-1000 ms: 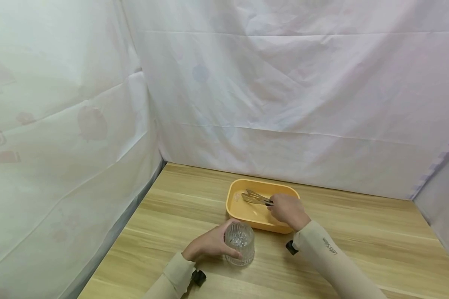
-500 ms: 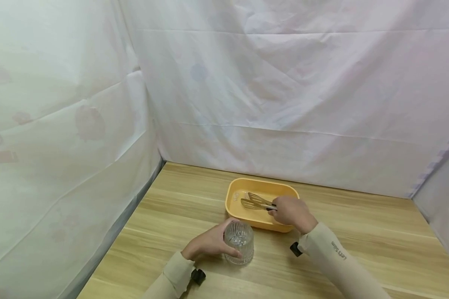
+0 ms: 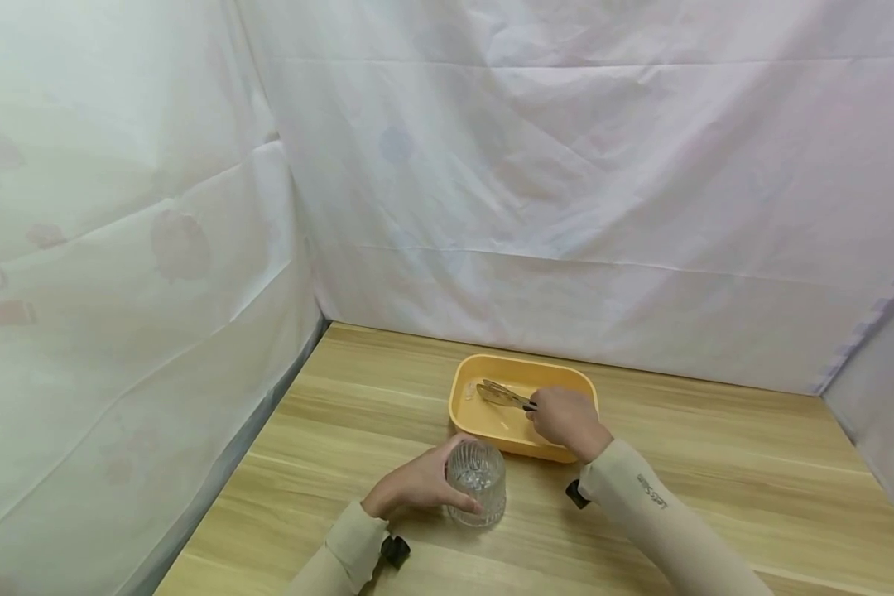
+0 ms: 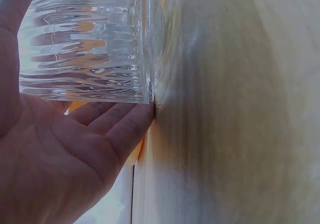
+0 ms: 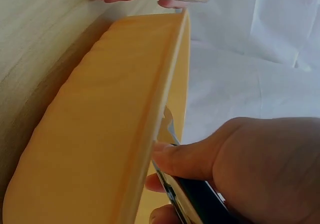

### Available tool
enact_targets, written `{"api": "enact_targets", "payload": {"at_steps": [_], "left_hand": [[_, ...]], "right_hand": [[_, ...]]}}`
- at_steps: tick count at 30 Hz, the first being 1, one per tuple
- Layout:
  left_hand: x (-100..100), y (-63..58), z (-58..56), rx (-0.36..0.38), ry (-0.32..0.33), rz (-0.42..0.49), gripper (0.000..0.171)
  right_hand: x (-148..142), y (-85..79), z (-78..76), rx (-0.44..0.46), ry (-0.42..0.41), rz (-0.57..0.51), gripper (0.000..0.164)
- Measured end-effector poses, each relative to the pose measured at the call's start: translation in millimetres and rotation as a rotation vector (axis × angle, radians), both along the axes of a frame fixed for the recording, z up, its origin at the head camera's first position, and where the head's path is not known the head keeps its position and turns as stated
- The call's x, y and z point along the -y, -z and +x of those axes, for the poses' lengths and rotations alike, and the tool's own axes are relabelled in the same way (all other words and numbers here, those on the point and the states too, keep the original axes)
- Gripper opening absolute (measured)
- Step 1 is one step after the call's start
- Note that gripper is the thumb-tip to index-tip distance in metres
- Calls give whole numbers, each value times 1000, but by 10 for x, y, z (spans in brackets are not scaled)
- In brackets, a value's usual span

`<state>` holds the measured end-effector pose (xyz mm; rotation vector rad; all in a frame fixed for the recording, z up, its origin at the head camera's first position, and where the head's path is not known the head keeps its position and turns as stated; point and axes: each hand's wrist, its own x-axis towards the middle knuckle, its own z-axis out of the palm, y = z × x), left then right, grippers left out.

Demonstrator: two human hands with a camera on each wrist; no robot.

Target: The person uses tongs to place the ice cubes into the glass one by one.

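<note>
My left hand (image 3: 420, 480) curls its thumb and fingers round a clear ribbed glass (image 3: 480, 484), which stands upright on the table. In the left wrist view, fingers lie along the side of the glass (image 4: 85, 49), low by the table. My right hand (image 3: 566, 418) grips metal tongs (image 3: 501, 396) with dark handles. Their heads reach down into a yellow tray (image 3: 525, 447). A small clear piece (image 3: 471, 389) lies at the tray's left end, close to the tong tips. Whether the tongs touch it I cannot tell. In the right wrist view, the tray wall hides the tong heads.
Just in front of the tray's near left corner stands the glass. A wooden table (image 3: 358, 397) carries everything. White cloth (image 3: 566, 207) hangs behind it, and more cloth (image 3: 156, 331) hangs along the left side.
The tongs' arms spread wider half a second ago and are now closer together. My right hand drew back right, then moved left again. The left hand and glass stay put.
</note>
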<state>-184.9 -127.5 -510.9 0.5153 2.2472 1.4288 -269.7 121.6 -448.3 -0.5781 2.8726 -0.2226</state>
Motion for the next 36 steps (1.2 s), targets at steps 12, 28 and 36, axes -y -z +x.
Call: {"api": "enact_targets", "payload": {"at_steps": [12, 28, 36], "left_hand": [[-11, 33, 11, 24, -2, 19, 85], [8, 28, -14, 4, 2, 6, 84], [3, 22, -8, -8, -2, -9, 84]], "right_hand": [[-154, -2, 153, -30, 30, 21, 23], [-323, -12, 367, -96, 13, 39, 25], [-351, 36, 382, -156, 4, 63, 21]]}}
